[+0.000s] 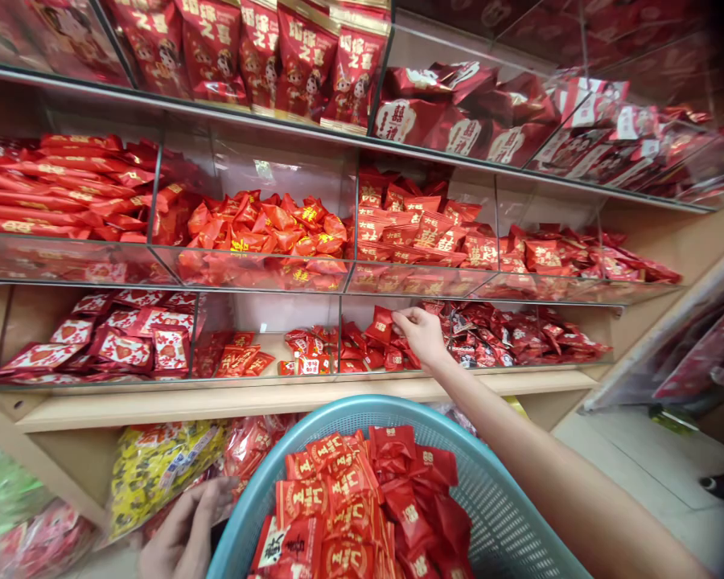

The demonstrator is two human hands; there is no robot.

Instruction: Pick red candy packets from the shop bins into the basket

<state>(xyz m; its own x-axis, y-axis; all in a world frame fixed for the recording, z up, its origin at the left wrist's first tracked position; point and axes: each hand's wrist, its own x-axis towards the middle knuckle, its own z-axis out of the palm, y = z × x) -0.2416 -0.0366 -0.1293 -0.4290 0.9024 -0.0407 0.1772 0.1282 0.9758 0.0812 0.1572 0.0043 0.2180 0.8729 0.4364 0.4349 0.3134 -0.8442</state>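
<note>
My right hand [421, 336] reaches over the basket into the lowest shelf row. Its thumb and fingers pinch a small red candy packet [379, 325] above a heap of similar packets. Below it, a light-blue plastic basket [329, 404] is filled with red wrapped sweets. Flat packets with gold characters [302, 500] lie in its left half, and plain red packets with a small gold mark [411, 515] in its right half. At the basket's left side is my left hand [184, 531], fingers curled against the rim; its grip is partly blurred.
Clear dividers [339, 334] split the shelves into bins of red sweets. A wooden ledge [157, 406] runs along the lowest row's front. Underneath sits a yellow bag [162, 466]. Bagged goods [709, 346] lie at the right above a tiled floor [639, 458].
</note>
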